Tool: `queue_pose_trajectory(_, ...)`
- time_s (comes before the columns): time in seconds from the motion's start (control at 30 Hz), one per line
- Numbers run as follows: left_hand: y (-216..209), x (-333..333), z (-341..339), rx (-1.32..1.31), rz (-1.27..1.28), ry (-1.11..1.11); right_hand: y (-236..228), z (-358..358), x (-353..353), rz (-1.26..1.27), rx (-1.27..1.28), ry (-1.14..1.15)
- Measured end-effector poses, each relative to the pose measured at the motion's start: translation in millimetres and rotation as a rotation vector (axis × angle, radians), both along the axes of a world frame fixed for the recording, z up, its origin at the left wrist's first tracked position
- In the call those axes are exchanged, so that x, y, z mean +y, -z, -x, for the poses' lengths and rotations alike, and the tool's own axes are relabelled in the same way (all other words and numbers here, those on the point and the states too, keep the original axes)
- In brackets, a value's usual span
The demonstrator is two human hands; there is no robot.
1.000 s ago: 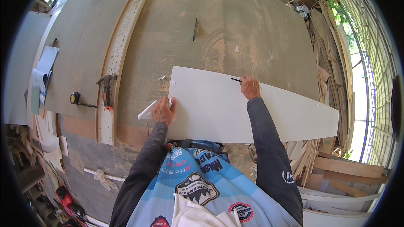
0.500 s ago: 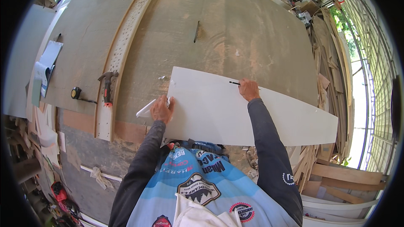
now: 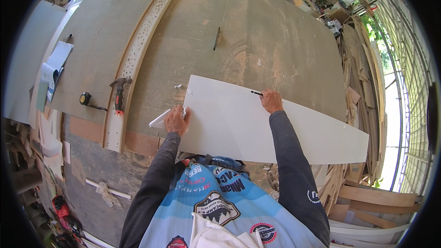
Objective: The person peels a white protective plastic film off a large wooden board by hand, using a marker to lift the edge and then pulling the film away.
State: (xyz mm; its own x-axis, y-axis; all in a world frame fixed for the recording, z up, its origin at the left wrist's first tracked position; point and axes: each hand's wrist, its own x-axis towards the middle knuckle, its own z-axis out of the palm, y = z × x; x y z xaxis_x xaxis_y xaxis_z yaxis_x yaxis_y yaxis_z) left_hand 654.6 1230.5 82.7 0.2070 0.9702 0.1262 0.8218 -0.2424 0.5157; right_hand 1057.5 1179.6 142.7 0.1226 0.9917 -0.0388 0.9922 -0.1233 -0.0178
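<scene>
your left hand [image 3: 176, 120] presses flat on the white panel [image 3: 239, 124], which looks stiff, smooth, probably light; your right hand [image 3: 272, 102] pinches a pencil [image 3: 256, 93]. hold the panel by its long edges.

Dusty plywood workbench [image 3: 275, 41], timber offcuts [image 3: 363, 82] stacked right, daylight through mesh wall [image 3: 404, 41].

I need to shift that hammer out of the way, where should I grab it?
Grip the hammer by its red handle, coming from the near side. It lies flat on the perforated strip with the head pointing away, so the handle end faces you, left of the left hand.
</scene>
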Motion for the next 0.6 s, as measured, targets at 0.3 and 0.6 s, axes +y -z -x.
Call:
queue_pose_trajectory(0.3,2,1,-2,0.013,0.004,-0.011,13,-6,3,-0.077,0.068,0.077)
queue_pose_trajectory(0.6,2,1,-2,0.008,0.036,-0.01,12,-8,4,-0.021,0.029,0.028)
